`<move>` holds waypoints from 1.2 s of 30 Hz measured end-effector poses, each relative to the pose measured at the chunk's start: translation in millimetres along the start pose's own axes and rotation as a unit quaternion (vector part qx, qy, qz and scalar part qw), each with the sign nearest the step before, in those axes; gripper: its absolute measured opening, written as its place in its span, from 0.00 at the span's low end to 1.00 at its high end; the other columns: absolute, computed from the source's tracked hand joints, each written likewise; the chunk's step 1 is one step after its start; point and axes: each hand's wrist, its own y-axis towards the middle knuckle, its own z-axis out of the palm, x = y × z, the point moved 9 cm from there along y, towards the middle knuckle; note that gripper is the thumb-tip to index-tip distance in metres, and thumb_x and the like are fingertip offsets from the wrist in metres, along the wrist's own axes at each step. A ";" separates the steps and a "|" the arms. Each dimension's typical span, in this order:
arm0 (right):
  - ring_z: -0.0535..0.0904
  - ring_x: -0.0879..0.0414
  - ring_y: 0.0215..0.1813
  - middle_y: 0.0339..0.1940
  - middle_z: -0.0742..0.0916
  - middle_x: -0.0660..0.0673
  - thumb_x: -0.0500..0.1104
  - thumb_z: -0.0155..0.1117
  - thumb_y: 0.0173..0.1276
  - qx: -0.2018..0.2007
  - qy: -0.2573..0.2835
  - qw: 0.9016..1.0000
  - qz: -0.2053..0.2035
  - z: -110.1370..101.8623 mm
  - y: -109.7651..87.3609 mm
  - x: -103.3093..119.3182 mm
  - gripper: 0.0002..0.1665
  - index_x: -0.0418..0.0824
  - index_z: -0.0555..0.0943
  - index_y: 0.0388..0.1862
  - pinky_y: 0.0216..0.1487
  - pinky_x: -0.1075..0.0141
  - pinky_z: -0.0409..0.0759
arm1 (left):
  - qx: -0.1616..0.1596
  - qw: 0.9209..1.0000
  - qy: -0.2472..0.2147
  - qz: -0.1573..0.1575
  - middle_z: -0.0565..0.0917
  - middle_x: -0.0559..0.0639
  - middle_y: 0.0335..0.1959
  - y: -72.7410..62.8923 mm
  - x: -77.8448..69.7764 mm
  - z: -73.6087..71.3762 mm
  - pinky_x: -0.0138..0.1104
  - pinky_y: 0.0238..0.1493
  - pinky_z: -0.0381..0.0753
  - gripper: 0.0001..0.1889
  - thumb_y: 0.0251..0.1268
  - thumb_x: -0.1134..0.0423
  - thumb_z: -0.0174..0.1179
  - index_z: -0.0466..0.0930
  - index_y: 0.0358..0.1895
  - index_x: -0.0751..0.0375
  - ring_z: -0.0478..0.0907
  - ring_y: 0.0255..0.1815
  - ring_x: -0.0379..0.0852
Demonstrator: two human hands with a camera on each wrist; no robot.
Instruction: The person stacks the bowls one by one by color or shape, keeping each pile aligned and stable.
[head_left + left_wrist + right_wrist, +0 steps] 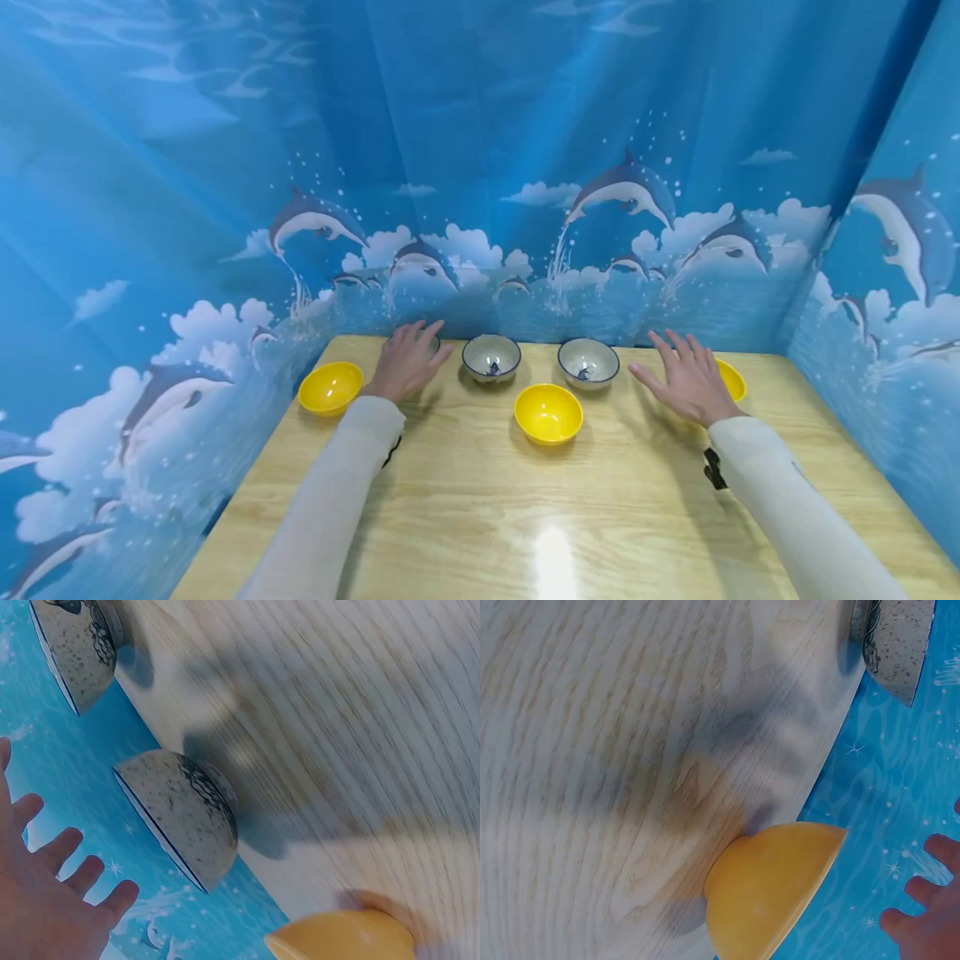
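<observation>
My left hand hovers with spread fingers over a speckled bowl, which it mostly hides in the head view. Left of that hand sits a yellow bowl. My right hand, fingers also spread, is above the table beside another yellow bowl that it partly covers. Between the hands stand two grey-white bowls with blue rims, one nearer the left and one nearer the right. A third yellow bowl is in front of them. Neither hand holds anything.
The bowls stand upright on a light wooden table, mostly near its far edge. A blue curtain printed with dolphins rises behind the table and along both sides.
</observation>
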 end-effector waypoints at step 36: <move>0.52 0.24 0.88 0.89 0.56 0.26 0.71 0.49 0.85 0.020 0.177 0.984 0.027 24.8 7.9 38.0 0.53 0.40 0.52 0.92 0.81 0.20 0.54 | 0.002 0.985 -0.170 -0.030 0.65 0.59 0.85 10.6 -32.3 29.2 0.59 0.86 0.64 0.31 0.88 0.51 0.54 0.62 0.86 0.52 0.63 0.86 0.61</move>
